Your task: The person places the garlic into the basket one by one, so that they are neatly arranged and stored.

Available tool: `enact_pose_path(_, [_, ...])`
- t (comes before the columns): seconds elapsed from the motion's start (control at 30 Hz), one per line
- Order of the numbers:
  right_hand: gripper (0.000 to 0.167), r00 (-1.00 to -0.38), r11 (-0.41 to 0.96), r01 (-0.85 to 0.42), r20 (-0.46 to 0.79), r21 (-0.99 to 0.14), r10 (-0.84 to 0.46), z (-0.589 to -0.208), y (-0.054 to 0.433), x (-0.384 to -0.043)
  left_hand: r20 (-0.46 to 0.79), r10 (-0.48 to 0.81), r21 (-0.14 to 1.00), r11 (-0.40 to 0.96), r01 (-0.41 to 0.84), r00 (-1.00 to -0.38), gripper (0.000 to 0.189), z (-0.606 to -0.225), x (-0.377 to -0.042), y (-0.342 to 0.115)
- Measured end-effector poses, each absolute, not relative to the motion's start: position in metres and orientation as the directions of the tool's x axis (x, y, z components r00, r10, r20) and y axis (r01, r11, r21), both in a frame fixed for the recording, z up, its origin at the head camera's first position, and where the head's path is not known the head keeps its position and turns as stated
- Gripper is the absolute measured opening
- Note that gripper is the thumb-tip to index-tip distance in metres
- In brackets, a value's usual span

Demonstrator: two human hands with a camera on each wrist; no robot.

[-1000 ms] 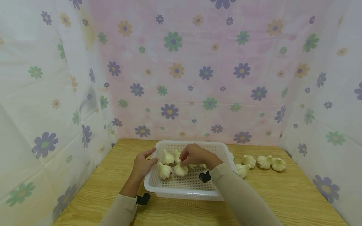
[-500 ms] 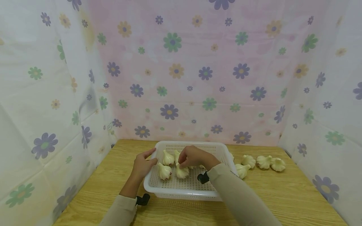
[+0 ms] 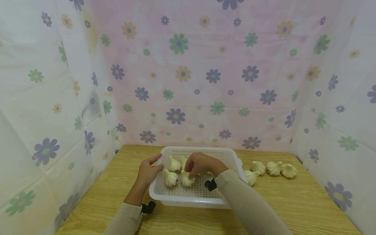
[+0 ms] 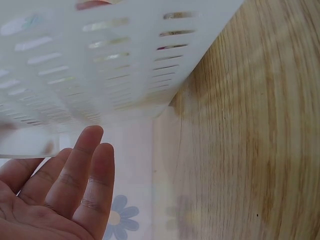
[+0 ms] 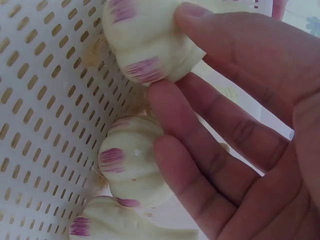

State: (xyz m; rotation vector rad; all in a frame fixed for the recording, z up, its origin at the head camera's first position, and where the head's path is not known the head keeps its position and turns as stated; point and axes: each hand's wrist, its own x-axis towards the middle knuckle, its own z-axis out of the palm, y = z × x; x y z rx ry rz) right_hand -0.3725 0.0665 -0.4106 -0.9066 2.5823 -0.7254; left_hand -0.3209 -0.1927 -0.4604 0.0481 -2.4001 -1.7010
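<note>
In the head view, my left hand (image 3: 148,171) holds the left rim of a white perforated plastic basket (image 3: 196,200), with thumb and index finger at the edge. The left wrist view shows the other fingers (image 4: 102,165) extended beside the basket's outer wall. Inside the basket, my right hand (image 3: 201,163) pinches a cream garlic bulb (image 3: 187,180) between thumb and fingers. Purple streaks mark that garlic bulb (image 5: 150,40) in the right wrist view, where another garlic bulb (image 5: 132,162) lies close beside the fingertips. More garlic stands to its left in the basket, including a front-left bulb (image 3: 171,178).
Several loose garlic bulbs (image 3: 274,168) lie on the wooden table (image 3: 293,202), right of the basket. A flower-printed curtain (image 3: 202,65) encloses the table at the back and both sides.
My right fingers have shifted lower onto the garlic bulb, which moved slightly toward me and then a little left. My left hand stays at the basket rim.
</note>
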Motion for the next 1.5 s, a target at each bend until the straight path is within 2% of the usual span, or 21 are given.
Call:
enact_pose_path(0.83, [0.018,-0.74,0.671,-0.542,-0.091,-0.505,-0.666,-0.408,0.065,-0.373,0.139,-0.126,0.938,0.336,0.09,-0.982,0.062,-0.459,-0.321,-0.191])
enact_pose_path(1.13, [0.021,-0.713,0.671,-0.599,-0.089,-0.436,-0.695,-0.397,0.066,-0.375,0.143,-0.134,0.939,0.333,0.091,-0.981,0.061,-0.46,-0.32,-0.191])
enact_pose_path(1.5, [0.025,-0.672,0.582,-0.641,-0.001,-0.501,-0.74,-0.365,0.095,-0.365,0.132,-0.149,0.936,0.344,0.074,-0.98,0.062,-0.46,-0.322,-0.192])
